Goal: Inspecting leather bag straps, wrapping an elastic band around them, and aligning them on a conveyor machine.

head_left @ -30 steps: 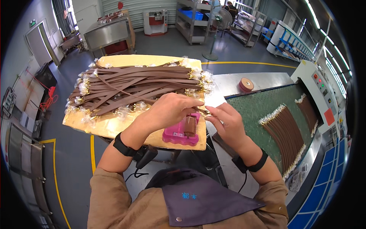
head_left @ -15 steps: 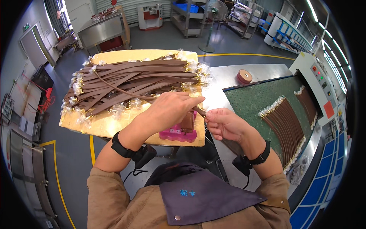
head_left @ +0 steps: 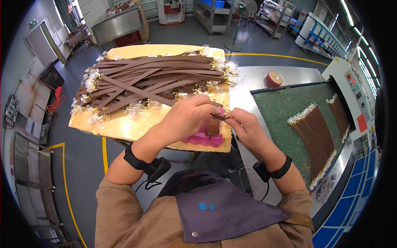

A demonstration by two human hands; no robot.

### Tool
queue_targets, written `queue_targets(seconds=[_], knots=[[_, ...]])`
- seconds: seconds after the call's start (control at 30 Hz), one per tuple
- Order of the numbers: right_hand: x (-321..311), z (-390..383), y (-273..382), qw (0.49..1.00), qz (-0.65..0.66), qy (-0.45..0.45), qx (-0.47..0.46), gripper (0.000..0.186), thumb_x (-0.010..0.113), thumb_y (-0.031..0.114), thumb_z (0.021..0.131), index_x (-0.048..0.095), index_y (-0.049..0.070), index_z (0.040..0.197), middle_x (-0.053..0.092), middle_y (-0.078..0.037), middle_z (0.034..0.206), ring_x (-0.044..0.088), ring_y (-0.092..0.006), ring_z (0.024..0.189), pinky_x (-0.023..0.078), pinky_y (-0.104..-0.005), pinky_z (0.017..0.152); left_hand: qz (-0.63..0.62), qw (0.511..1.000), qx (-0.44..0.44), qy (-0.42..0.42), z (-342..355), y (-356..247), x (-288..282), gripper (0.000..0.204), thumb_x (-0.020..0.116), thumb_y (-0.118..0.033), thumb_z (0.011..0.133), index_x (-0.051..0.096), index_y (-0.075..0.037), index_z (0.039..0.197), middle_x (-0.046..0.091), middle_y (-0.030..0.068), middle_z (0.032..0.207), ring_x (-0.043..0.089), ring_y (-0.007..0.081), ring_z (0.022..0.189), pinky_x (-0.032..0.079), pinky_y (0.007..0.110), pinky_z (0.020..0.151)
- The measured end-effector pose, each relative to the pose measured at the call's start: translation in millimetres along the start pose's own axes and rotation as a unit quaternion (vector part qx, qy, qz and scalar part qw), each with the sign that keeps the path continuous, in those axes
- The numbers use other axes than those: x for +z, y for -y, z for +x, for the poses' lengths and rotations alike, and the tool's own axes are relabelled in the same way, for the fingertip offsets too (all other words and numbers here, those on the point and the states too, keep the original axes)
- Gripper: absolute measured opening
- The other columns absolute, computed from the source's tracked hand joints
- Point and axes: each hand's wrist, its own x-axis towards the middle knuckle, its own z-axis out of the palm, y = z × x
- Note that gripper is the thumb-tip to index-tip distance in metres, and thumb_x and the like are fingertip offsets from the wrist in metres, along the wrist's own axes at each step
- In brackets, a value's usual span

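Note:
My left hand [head_left: 186, 118] is closed on a brown strap [head_left: 151, 95]. One length of this strap runs back over the pile, and its end shows between my two hands. At that end, the fingers of my right hand [head_left: 247, 126] pinch the tip, where a small gold-coloured metal fitting partly shows. Just below my left fingers sits a pink plastic tray [head_left: 206, 140] with a brown block [head_left: 213, 127] in it. Beyond my hands lies a pile of brown straps [head_left: 153, 68] with gold clasps, their ends wrapped in clear plastic.
A yellowish board [head_left: 140, 131] carries the pile. To the right, a green conveyor belt [head_left: 273, 109] holds a neat row of straps [head_left: 315, 140] and a smaller row [head_left: 340, 115]. A brown tape roll [head_left: 274, 78] rests on the metal edge, near a control panel [head_left: 353, 89].
The whole view has shifted slightly. The strap between my left hand and the pile now lies straighter and flatter. My right fingers have closed in more tightly at the strap's tip.

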Motion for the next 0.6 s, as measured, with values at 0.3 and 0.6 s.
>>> queue_targets(seconds=[0.3,0.6], knots=[[3,10,-2,0.989,-0.097,0.030,-0.105,0.009,0.061,0.005,0.089,0.056,-0.001,0.093,0.058,-0.018,0.083,0.058,-0.0385,0.084,0.048,-0.0448,0.074,0.021,0.999,0.026,-0.028,-9,11,1,0.021,0.067,0.003,0.079,0.073,-0.006,0.097,0.065,0.0098,0.092,0.065,0.0291,0.083,0.054,0.037,0.073],[3,16,-4,0.988,-0.104,0.032,-0.112,0.009,0.061,0.006,0.090,0.056,-0.001,0.094,0.058,-0.018,0.083,0.059,-0.0379,0.084,0.049,-0.0446,0.075,0.017,0.999,0.008,-0.034,-10,14,3,0.024,0.064,0.006,0.080,0.074,-0.006,0.098,0.065,0.0106,0.093,0.066,0.0297,0.084,0.054,0.038,0.075]])
